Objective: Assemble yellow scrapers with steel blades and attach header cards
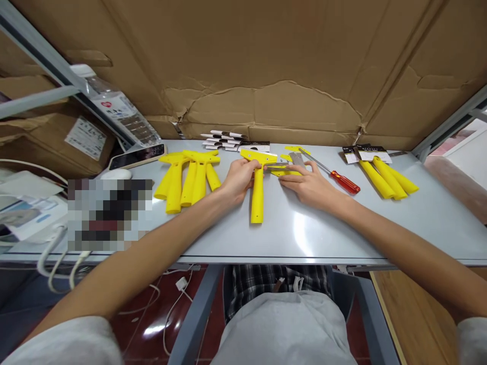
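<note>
The background is filled by a large sheet of creased cardboard [266, 45], in front of which a pale grey desk [228, 243] is set. A clear bottle [117, 109] is seen leaning at the far left. A cluster of yellow scrapers [174, 187] is laid on the desk's left half, and three yellow handles [390, 177] are grouped at the right, their upper ends covered by dark cards. Near the middle, one yellow scraper [257, 200] is gripped near its head by the left hand [239, 180], its handle pointed toward the person. The right hand [308, 185] is held just beside it, fingers bent over small parts; whether anything is pinched there cannot be told. A red-handled screwdriver [344, 182] is placed beyond the right hand, and a phone [139, 156] is propped at the left. Folded cards [224, 139] are stacked behind. Metal pieces [297, 158] and yellow strips [285, 173] are gathered at the right fingertips.
</note>
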`<state>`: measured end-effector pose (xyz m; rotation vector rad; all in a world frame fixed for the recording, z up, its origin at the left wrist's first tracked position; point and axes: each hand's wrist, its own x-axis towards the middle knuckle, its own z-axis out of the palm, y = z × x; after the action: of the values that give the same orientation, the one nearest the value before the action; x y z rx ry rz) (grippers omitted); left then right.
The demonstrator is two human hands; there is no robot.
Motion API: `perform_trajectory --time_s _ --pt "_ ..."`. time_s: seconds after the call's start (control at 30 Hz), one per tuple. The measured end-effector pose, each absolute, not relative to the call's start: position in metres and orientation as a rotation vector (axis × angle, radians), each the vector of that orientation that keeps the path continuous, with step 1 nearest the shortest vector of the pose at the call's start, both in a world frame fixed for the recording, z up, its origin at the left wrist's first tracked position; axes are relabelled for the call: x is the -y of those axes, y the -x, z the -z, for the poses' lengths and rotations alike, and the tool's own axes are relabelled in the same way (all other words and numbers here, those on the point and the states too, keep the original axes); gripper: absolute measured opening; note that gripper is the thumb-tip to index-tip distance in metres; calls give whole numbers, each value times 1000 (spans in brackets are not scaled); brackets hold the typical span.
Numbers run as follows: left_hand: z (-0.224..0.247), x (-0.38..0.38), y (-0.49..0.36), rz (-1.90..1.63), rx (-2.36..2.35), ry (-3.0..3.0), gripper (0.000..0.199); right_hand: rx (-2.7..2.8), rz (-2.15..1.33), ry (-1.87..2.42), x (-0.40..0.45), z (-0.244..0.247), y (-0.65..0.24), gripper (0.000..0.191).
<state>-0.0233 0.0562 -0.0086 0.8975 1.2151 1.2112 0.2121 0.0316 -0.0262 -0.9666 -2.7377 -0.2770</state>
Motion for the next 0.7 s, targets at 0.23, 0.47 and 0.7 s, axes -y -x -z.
perform_trajectory --time_s 0.23,0.47,0.7 --pt "4 -51 23 -1126 -1160 -1008 15 2556 206 1033 -32 31 -232 45" --pt "7 -48 26 -1026 -1039 -1096 31 2270 8 1124 -37 29 -249 33" --pt "6 -39 26 -890 -900 -1193 45 1729 -848 1264 -22 16 -231 42"
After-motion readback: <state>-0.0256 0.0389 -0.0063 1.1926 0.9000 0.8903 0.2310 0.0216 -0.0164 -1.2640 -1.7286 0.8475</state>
